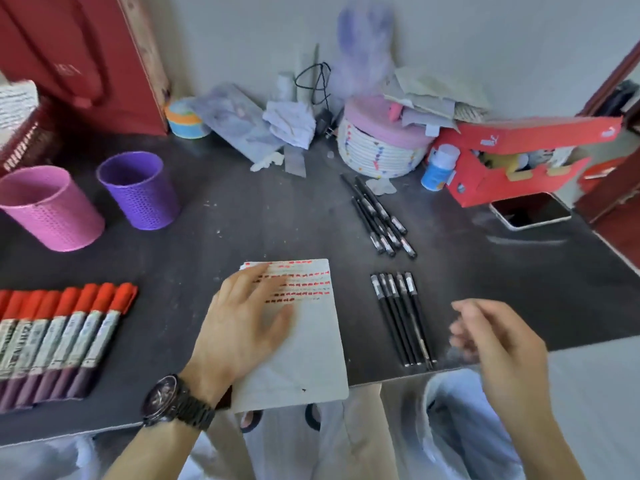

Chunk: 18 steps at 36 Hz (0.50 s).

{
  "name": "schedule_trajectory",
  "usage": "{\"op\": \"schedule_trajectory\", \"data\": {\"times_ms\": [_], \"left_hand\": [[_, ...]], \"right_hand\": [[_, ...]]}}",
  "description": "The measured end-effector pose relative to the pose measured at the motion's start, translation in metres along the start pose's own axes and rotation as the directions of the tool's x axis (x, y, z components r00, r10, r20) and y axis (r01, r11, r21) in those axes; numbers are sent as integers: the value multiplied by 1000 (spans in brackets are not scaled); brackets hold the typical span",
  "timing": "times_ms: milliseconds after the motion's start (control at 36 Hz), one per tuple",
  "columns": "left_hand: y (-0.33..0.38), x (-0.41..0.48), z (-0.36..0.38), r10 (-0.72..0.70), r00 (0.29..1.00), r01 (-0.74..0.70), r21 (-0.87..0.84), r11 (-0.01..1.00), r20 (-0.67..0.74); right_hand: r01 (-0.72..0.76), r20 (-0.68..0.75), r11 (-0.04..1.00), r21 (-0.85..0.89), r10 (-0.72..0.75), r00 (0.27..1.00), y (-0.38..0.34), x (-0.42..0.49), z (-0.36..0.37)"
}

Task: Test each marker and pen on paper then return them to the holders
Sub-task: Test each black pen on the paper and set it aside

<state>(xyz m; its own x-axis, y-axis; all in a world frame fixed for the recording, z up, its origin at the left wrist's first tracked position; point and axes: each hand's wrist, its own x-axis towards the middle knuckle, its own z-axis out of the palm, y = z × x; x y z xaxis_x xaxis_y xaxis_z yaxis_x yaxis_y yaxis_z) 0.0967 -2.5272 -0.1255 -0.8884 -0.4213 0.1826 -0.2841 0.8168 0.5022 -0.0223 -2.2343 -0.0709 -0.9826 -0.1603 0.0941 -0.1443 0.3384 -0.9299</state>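
A dark counter (242,220) stands against a pale grey wall, with a red bag (79,57) leaning at the back left and a red Puma shoebox (512,161) at the back right, a phone (531,211) lying just in front of the box. A white woven basket (377,150) with a pink lid sits among crumpled papers at the back.

The left hand (249,327), a dark watch (173,403) on its wrist, lies flat on the sheet of paper (311,358), fingers (273,278) straight and spread over rows of red test marks. The right hand (498,344) hovers blurred beside the near row of black pens (401,317); its fingers (460,327) look loosely curled and seem to hold nothing.

More black pens (381,216) lie in a loose group farther back. Red-capped markers (62,330) lie in a row at the left edge; their label print is too blurred to read. The pink holder (52,209) and purple holder (142,192) stand upright at the back left.
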Motion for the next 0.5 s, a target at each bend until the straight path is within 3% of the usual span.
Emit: {"op": "schedule_trajectory", "data": {"times_ms": [139, 278, 389, 500], "left_hand": [[-12, -20, 4, 3, 997, 1, 53, 999, -80], [-11, -18, 2, -89, 995, 91, 80, 993, -35], [-8, -15, 0, -97, 995, 98, 81, 992, -25], [-9, -14, -2, -87, 996, 87, 54, 995, -5]], "right_hand": [[179, 140, 965, -189, -154, 978, -22, 67, 52], [277, 234, 824, -495, -180, 955, -36, 140, 110], [301, 293, 644, -703, -124, 948, -42, 179, 144], [278, 307, 523, -806, -32, 951, -39, 197, 164]]}}
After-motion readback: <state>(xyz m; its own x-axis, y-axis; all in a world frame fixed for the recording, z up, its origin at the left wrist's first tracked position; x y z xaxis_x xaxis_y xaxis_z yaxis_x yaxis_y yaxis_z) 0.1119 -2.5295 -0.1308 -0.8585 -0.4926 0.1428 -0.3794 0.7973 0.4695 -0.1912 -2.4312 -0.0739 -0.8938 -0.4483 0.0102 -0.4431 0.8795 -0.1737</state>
